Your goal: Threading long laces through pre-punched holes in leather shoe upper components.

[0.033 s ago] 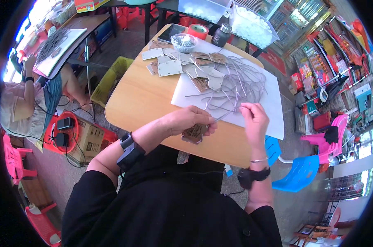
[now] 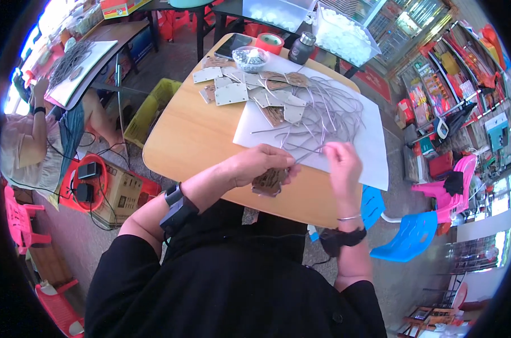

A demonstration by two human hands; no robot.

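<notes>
Plate (image 2: 268,182) (brown) in left hand (image 2: 264,161), grey cord (image 2: 310,154) in right hand's (image 2: 344,162) pinch.

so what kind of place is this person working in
Probably a small shop doubling as a handwork space: packed shelves at the right, a table spread with cords and flat pieces, and another person at the left.

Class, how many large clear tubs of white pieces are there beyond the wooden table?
2. The left tub is at the picture's top edge; the right tub is just to its right. More could be hidden.
</notes>
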